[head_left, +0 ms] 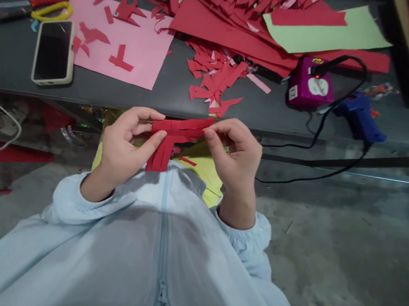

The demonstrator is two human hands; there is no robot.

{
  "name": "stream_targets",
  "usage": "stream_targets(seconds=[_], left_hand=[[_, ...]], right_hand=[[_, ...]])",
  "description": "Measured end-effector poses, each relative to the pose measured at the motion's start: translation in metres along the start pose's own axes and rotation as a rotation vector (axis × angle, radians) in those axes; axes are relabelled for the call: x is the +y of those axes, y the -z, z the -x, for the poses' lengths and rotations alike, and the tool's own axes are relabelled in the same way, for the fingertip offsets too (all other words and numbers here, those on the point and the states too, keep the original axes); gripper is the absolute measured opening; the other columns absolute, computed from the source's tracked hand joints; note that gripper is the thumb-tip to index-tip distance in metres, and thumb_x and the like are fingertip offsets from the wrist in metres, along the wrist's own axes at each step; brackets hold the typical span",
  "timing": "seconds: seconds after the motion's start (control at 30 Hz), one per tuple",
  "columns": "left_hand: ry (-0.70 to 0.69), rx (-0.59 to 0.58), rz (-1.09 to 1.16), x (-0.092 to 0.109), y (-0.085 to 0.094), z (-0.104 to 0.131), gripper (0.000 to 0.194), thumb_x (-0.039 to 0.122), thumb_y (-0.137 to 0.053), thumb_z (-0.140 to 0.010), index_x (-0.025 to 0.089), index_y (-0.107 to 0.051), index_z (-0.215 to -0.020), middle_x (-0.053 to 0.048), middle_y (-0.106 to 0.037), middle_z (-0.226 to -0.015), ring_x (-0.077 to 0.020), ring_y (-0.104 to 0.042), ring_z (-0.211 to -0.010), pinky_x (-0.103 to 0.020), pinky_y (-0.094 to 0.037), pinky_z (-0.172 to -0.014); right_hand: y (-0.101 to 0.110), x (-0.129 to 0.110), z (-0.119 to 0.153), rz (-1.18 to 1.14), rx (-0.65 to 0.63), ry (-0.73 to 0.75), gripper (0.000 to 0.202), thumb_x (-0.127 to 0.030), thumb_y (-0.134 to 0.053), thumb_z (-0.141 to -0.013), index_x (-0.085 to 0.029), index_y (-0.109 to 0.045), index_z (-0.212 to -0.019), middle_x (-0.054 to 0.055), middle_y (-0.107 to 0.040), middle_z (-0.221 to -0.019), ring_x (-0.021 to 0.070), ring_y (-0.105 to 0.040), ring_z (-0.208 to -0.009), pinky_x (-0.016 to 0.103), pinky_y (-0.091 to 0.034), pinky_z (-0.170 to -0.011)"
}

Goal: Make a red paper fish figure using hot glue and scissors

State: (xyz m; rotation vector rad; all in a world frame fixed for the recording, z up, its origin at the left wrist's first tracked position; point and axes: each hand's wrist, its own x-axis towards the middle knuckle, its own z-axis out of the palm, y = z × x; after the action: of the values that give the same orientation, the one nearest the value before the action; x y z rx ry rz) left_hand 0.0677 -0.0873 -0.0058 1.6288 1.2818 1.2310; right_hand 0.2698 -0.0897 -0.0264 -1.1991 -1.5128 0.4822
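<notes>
Between my two hands, just in front of the table edge, is a piece of folded red paper strips (pixel 166 139), with some strips running sideways and others hanging down. My left hand (pixel 127 138) pinches its left end between thumb and fingers. At the upper right end, my right hand (pixel 234 150) grips the tips of the sideways strips between thumb and forefinger. Beyond the hands, a heap of small red paper scraps (pixel 220 78) lies on the dark table (pixel 109 94). A thin red scrap (pixel 187 161) rests lower down, over yellow material (pixel 209 174).
A phone (pixel 53 52), scissors (pixel 52 2) and a pink sheet (pixel 140 70) with red cut pieces lie at the left. Red sheets (pixel 231 33) and a green sheet (pixel 324 35) are stacked behind. At the right are a purple power cube (pixel 310 84), a blue glue gun (pixel 361 116) and loose cords.
</notes>
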Motion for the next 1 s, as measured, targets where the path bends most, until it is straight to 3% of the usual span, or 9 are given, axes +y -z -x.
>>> stream_targets(seconds=[0.13, 0.23, 0.37, 0.5, 0.7, 1.0], left_hand=[[-0.002, 0.009, 0.011, -0.005, 0.002, -0.001, 0.025, 0.025, -0.073, -0.085, 0.021, -0.065, -0.108, -0.005, -0.076, -0.102, -0.0175, -0.076, -0.092, -0.025, -0.065, -0.079], [0.013, 0.02, 0.014, -0.007, 0.004, -0.003, 0.026, 0.028, -0.074, -0.085, 0.021, -0.065, -0.109, -0.005, -0.077, -0.097, -0.0175, -0.076, -0.09, -0.025, -0.065, -0.077], [0.016, 0.047, 0.027, -0.007, 0.005, -0.006, 0.027, 0.028, -0.075, -0.083, 0.022, -0.064, -0.106, -0.003, -0.077, -0.094, -0.0171, -0.076, -0.088, -0.025, -0.065, -0.075], [0.016, 0.034, 0.062, -0.009, 0.004, -0.008, 0.027, 0.03, -0.075, -0.084, 0.023, -0.062, -0.106, -0.003, -0.076, -0.09, -0.0174, -0.076, -0.087, -0.027, -0.065, -0.075], [0.074, 0.013, 0.134, -0.015, 0.004, -0.011, 0.032, 0.036, -0.078, -0.081, 0.023, -0.062, -0.105, -0.002, -0.076, -0.087, -0.0179, -0.075, -0.085, -0.029, -0.064, -0.074], [0.292, -0.047, 0.384, -0.021, 0.007, -0.018, 0.038, 0.04, -0.083, -0.076, 0.024, -0.06, -0.101, 0.001, -0.074, -0.078, -0.0153, -0.074, -0.068, -0.023, -0.061, -0.058]], right_hand=[[0.008, 0.013, 0.001, 0.055, 0.092, -0.087, 0.026, -0.041, -0.065, -0.092, -0.021, -0.064, -0.076, 0.0, -0.065, -0.072, 0.013, -0.058, -0.067, 0.028, -0.045, -0.06], [0.017, 0.027, 0.002, 0.107, 0.215, -0.17, 0.029, -0.046, -0.065, -0.09, -0.02, -0.067, -0.078, 0.0, -0.066, -0.07, 0.0123, -0.058, -0.063, 0.027, -0.044, -0.057], [0.026, 0.04, 0.008, 0.077, 0.294, -0.296, 0.023, -0.041, -0.073, -0.083, -0.02, -0.071, -0.076, 0.0, -0.067, -0.068, 0.0126, -0.059, -0.061, 0.028, -0.048, -0.058], [0.019, 0.04, 0.017, -0.104, 0.25, -0.395, 0.019, -0.038, -0.081, -0.073, -0.02, -0.075, -0.075, 0.0, -0.069, -0.066, 0.0118, -0.06, -0.058, 0.027, -0.049, -0.056], [-0.004, 0.033, 0.021, -0.413, 0.154, -0.519, 0.035, -0.054, -0.081, -0.071, -0.021, -0.074, -0.08, 0.0, -0.071, -0.067, 0.0119, -0.063, -0.058, 0.022, -0.045, -0.045], [-0.015, 0.019, 0.013, -0.495, 0.048, -0.466, 0.039, -0.06, -0.075, -0.078, -0.023, -0.075, -0.091, 0.0, -0.071, -0.078, 0.0122, -0.063, -0.065, 0.026, -0.052, -0.057]])
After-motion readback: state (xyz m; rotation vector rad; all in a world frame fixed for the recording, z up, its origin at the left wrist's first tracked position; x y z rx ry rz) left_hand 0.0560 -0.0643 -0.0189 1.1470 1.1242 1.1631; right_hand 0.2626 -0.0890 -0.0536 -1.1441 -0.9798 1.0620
